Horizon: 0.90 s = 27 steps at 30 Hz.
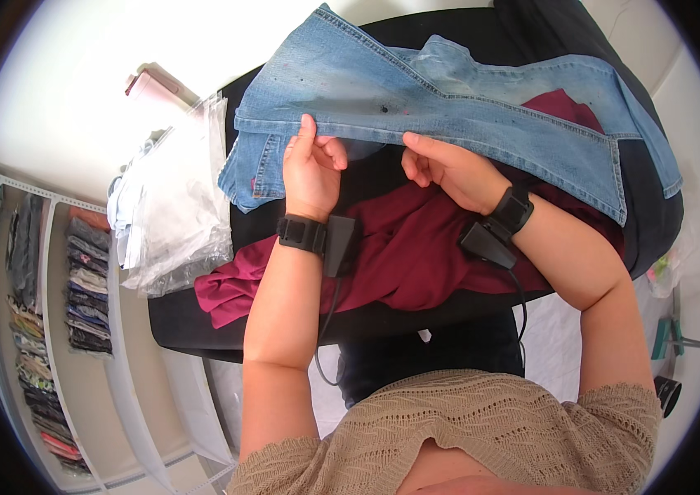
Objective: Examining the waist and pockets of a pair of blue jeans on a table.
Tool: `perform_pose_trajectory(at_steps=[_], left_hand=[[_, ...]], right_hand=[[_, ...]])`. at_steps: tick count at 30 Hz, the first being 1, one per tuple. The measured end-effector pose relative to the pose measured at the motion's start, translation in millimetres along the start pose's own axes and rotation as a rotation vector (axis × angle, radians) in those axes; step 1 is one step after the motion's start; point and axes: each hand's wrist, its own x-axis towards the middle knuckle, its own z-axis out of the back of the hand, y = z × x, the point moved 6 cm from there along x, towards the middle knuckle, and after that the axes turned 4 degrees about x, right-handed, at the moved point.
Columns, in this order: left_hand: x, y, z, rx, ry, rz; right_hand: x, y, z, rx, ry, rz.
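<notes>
A pair of light blue denim jeans (350,93) lies spread across a black-covered board, with dark spots and a smudge on the nearer leg. My left hand (314,164) grips the near edge of that leg, thumb on top, beside the waist end. Along the same seam, my right hand (449,167) pinches the edge between thumb and fingers; the fingertips are partly hidden. Beneath and in front of the jeans lies a crumpled maroon garment (411,266), and a bit of it shows between the two legs. Each wrist wears a black strap with a wired box.
Clear plastic bags (183,210) lie at the board's left end, near a pink bottle (158,90). Shelves with stacks of folded clothes (87,284) stand at the left. The black board (201,328) curves off at its front edge, close to my body.
</notes>
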Motion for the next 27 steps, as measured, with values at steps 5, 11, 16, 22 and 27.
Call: perform_pose_trajectory(at_steps=[5,11,16,22,27], left_hand=[[-5,-1,-7,0.042,-0.053,0.02],[-6,-1,-16,0.152,0.121,0.023],[2,-8,5,-0.053,0.02,-0.056],[8,-11,20,-0.024,-0.146,-0.115],[2,-12,12,0.03,-0.11,-0.113]], right_hand=[[-1,0,1,-0.053,0.0,0.011],[-1,-1,1,-0.067,0.021,0.008],[4,-10,15,-0.09,0.007,0.088],[5,-7,24,0.205,0.16,0.228],[6,-10,26,0.212,0.135,0.184]])
